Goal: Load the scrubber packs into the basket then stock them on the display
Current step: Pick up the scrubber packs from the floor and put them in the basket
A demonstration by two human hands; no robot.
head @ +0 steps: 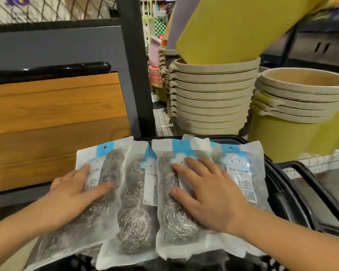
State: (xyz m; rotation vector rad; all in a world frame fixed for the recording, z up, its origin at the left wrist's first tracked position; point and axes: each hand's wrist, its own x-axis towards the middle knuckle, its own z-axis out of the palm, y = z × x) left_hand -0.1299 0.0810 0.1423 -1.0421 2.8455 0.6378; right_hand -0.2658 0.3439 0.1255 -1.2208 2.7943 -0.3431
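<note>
The fingers of the left hand [72, 194] are spread wide and lie flat on top of a scrubber pack [80, 218], not closed around it. The thumb points toward the middle, and the fingertips touch the white label of that pack. The fingers of the right hand [209, 194] are spread wide too, pressing flat on another scrubber pack [174, 218], with the thumb reaching across the shiny steel balls inside. Both hands only rest on the packs; neither one grips anything. Between the two hands lies a third pack [135, 212], partly tucked under its neighbours. A fourth pack [245, 173] peeks out beside the right hand, on the far right. All four are clear bags with a blue top strip and round silver wire scrubbers inside. They lie side by side in a row across the top of a black basket [282, 192], whose dark rim shows on the right and along the back. Behind the basket stands a tall stack of tan tubs [211, 98], and next to it a shorter stack of yellow-green buckets [294, 133]. To the left there is a wooden panel [53, 122] set in a dark grey frame [133, 75].
</note>
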